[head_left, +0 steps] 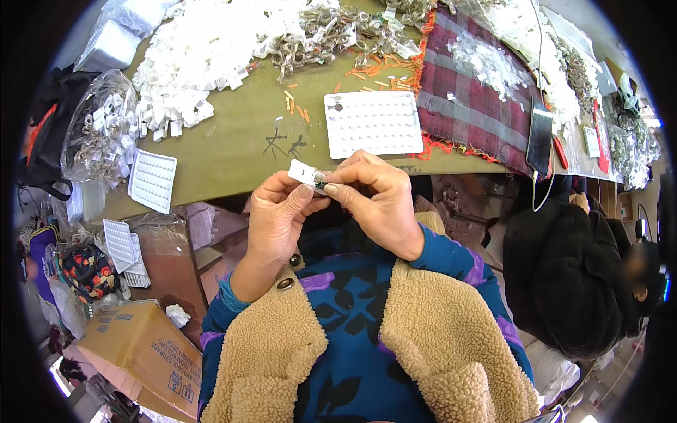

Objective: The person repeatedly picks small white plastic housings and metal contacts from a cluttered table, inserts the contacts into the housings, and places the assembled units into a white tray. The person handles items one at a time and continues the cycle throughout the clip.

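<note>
My left hand [276,215] is closed, pinching a small white plastic casing [299,170] just beyond the table's near edge, over my lap. With thumb and fingertips, my right hand [381,197] grips a tiny green circuit board [320,183] at the casing's right end. Whether the board sits inside the casing or only touches it, I cannot tell, as fingertips cover part of it. A white dimpled tray [374,150] lies just ahead of my right hand, with a small dark round piece at its upper left corner.
White casings [190,60] form a large heap at far left, beside tangled wired parts [324,35]. Orange strips [377,68] are scattered near a plaid cloth [469,106]. A phone [540,134] with a cable lies right. Another person [575,275] sits at right; a cardboard box [137,352] stands lower left.
</note>
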### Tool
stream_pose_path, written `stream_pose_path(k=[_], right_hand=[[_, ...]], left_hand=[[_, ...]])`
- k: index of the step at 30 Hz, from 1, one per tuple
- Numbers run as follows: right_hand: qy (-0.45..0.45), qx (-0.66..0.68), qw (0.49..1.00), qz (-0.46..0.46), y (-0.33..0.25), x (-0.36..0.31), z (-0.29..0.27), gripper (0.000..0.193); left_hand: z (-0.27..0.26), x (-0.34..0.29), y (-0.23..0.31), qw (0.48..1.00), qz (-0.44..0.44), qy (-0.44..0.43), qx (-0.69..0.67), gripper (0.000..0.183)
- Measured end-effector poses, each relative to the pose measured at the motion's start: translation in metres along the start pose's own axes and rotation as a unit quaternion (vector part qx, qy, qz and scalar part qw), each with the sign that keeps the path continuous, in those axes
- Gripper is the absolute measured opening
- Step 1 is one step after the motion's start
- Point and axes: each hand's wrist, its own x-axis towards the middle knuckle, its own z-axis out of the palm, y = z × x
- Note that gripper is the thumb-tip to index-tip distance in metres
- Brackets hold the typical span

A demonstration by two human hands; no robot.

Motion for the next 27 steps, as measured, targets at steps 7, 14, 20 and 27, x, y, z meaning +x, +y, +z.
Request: stream_pose_path(k=[7,14,20,27], right_hand=[[-0.043,-0.123,0.975,-0.181,0.006,-0.003,0.005,0.027],[-0.03,-0.131,0.967,-0.215,0.006,0.0,0.003,0.025],[-0.046,-0.103,0.99,-0.079,-0.004,-0.008,-0.001,0.027],[-0.012,-0.21,0.915,-0.344,0.017,-0.001,0.005,0.023]], left_hand=[[-0.016,0.007,-0.002,0.997,-0.032,-0.044,-0.045,0.017],[-0.002,-0.001,-0.002,0.998,0.006,0.019,0.063,0.018],[-0.002,0.002,-0.003,0.999,0.037,-0.024,0.014,0.022],[-0.004,-0.001,-0.009,0.999,0.002,-0.012,-0.043,0.025]])
